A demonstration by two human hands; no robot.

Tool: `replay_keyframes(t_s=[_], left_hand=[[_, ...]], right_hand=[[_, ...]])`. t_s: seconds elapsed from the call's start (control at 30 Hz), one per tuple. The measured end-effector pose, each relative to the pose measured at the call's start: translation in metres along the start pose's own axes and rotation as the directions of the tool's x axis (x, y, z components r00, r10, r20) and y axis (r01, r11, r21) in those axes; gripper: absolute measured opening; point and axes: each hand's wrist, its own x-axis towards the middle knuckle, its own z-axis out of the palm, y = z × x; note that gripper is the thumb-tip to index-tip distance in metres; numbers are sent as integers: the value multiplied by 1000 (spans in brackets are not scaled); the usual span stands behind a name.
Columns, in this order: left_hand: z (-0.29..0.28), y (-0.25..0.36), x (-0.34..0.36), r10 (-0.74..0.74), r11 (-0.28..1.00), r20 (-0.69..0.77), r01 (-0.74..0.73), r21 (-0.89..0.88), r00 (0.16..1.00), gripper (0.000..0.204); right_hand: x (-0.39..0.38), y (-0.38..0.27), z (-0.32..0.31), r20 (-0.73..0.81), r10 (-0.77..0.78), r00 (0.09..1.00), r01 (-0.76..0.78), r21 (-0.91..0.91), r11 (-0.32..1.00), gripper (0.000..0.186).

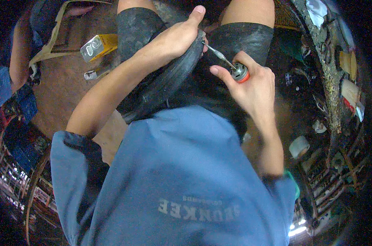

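Observation:
A dusty black rubber tube (pixel 167 88), curved and creased like an inner tube, lies across my lap. My left hand (pixel 182 39) grips its upper end, thumb stretched up and most fingers hidden behind the rubber. In my right hand (pixel 253 84) is a rotary tool (pixel 238 73) with a metal head and an orange-red ring; its body is mostly hidden by my palm. A slim metal shaft (pixel 216 53) runs from it toward the tube. The shaft's tip is at the rubber beside my left fingers; whether it goes in, I cannot tell.
A yellow metal can (pixel 102 46) and a small silvery container (pixel 90 75) are on the brown floor to the left. Another person's arm (pixel 20 57) shows at the far left. Right of me are a rough dark post (pixel 329 78), a pale roll (pixel 299 146) and scattered clutter.

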Motion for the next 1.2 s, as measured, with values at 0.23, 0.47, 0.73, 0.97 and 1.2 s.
replay_keyframes(t_s=[0.23,0.47,0.73,0.97,1.2], left_hand=[[-2,9,-7,-86,990,32,82,115,996,108],[0,10,-9,-127,980,30,121,156,991,108],[1,10,-10,-140,983,13,137,125,990,110],[2,9,-13,-146,981,0,145,129,989,111],[2,7,-12,-155,979,-22,156,127,988,112]], right_hand=[[0,2,-1,31,-15,999,15,7,1000,57],[-3,7,-1,15,-85,996,85,27,996,57],[-4,9,-1,23,-87,996,87,28,996,56],[-6,8,0,28,-101,994,101,30,994,55],[-6,9,1,12,-112,994,112,20,993,55]])
